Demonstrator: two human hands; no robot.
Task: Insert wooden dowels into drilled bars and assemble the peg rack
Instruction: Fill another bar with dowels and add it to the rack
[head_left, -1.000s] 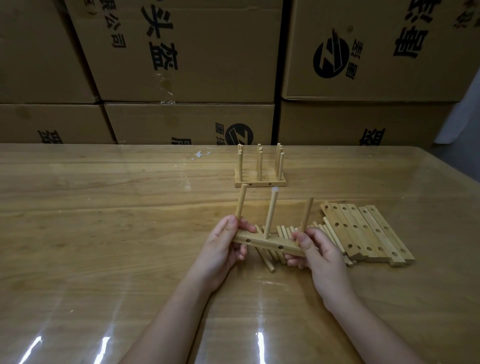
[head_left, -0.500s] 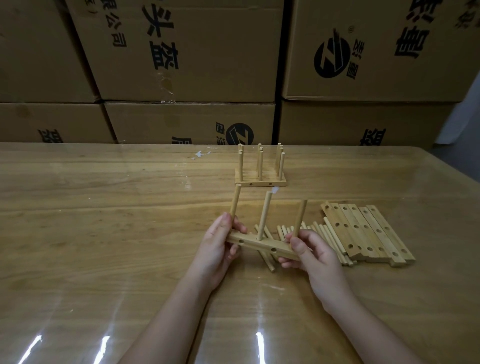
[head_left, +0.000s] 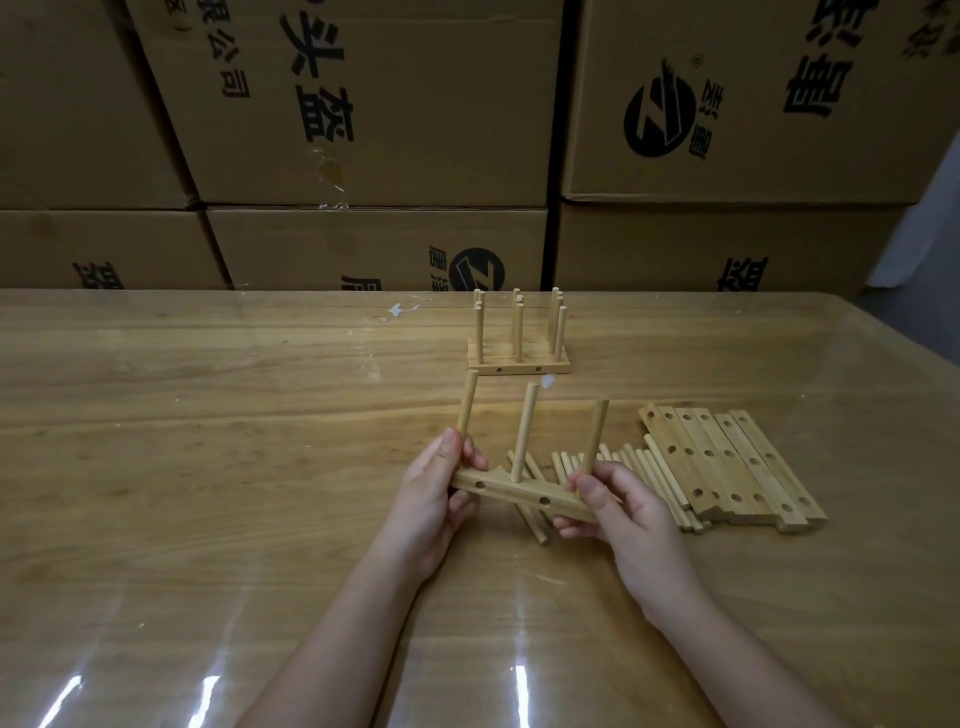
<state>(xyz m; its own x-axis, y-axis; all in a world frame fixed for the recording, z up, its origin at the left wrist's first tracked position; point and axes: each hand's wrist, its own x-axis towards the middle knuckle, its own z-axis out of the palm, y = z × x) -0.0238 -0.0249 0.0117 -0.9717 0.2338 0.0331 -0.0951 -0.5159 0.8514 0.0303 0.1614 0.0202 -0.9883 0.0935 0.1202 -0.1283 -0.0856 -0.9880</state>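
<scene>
At the bar's (head_left: 514, 491) left end, the left hand (head_left: 431, 499) is gripping it, thumb and fingers curling round the wood at the foot of the first dowel (head_left: 467, 405). Between the two grips the bar is hanging clear of the table (head_left: 208, 415), with a second dowel (head_left: 523, 431) standing upright in its middle. At the right end the right hand (head_left: 634, 519) is pinching the bar beside the third dowel (head_left: 594, 436). Under and just right of that grip loose dowels (head_left: 628, 462) are lying, touching spare bars (head_left: 727, 457) farther right. Beyond both grips, pegged bars (head_left: 517, 338) are standing before boxes (head_left: 363, 104)
</scene>
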